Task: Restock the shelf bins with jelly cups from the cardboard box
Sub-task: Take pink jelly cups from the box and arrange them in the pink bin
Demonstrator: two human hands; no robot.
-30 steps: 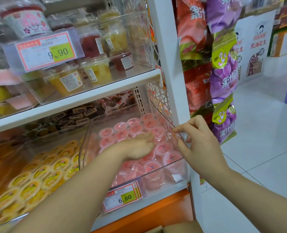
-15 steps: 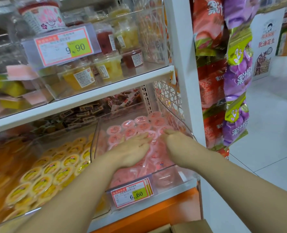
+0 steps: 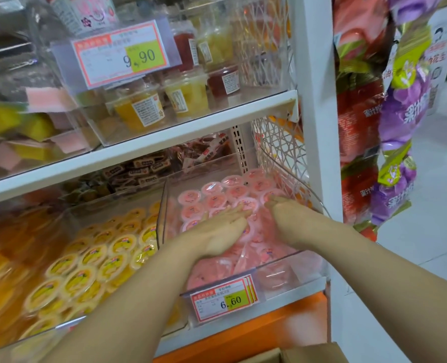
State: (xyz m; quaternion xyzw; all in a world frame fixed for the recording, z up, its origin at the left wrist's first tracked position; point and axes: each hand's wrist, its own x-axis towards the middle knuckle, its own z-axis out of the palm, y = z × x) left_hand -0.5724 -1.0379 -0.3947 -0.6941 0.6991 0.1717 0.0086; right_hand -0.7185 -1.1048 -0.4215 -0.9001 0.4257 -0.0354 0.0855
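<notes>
A clear plastic bin point(image 3: 290, 260) on the lower shelf holds several pink jelly cups point(image 3: 213, 199). Both my hands are inside it, palms down on the cups. My left hand point(image 3: 223, 230) lies flat with fingers stretched toward the back. My right hand point(image 3: 287, 216) rests beside it, fingers pointing at the back right cups. Neither hand grips a cup that I can see. A corner of the cardboard box point(image 3: 303, 353) shows at the bottom edge.
Left of it, a second clear bin of yellow jelly cups point(image 3: 86, 273). The upper shelf point(image 3: 191, 132) carries fruit cups behind a 9.90 tag. A 6.60 tag point(image 3: 223, 299) hangs on the pink bin. White upright point(image 3: 314, 106); hanging snack bags point(image 3: 400, 113) at right.
My right hand left the bin's right rim and came down onto the pink cups beside my left hand. My view moved closer and a little left.
</notes>
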